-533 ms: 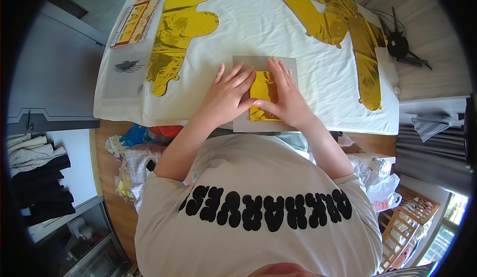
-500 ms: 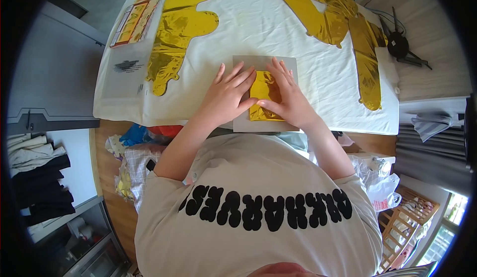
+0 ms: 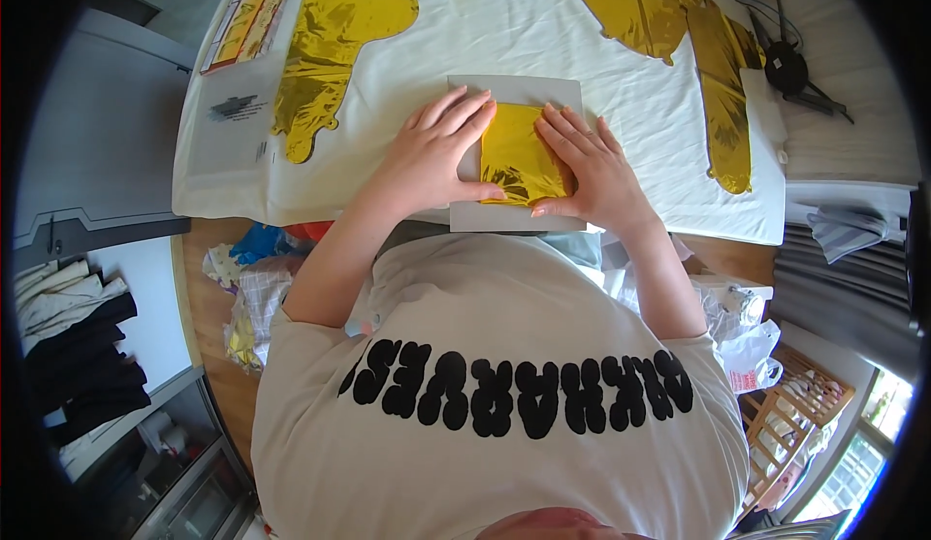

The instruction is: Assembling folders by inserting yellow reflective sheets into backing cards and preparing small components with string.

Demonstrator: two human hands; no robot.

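A folded gold foil balloon (image 3: 522, 157), roughly square, lies on a grey rectangular board (image 3: 519, 218) in front of me. My left hand (image 3: 436, 150) rests at the foil's left side, fingers stretched out and thumb on its lower left edge. Flat against the right side lies my right hand (image 3: 593, 164), its fingers spread and its thumb near the lower right corner. Neither hand is closed round anything. Farther off are a large flat gold foil balloon (image 3: 335, 50) on the left and another gold foil balloon (image 3: 722, 104) on the right.
A white cloth (image 3: 407, 70) covers the table. At its left lies a clear plastic packet (image 3: 228, 142) with a printed picture card (image 3: 250, 21). A black device with antennas (image 3: 786, 67) stands past the right edge. Plastic bags (image 3: 747, 346) lie on the floor at right.
My hands have moved apart, the right one going rightward. The gold foil between them is now wider and more of its surface shows. The view has shifted slightly.
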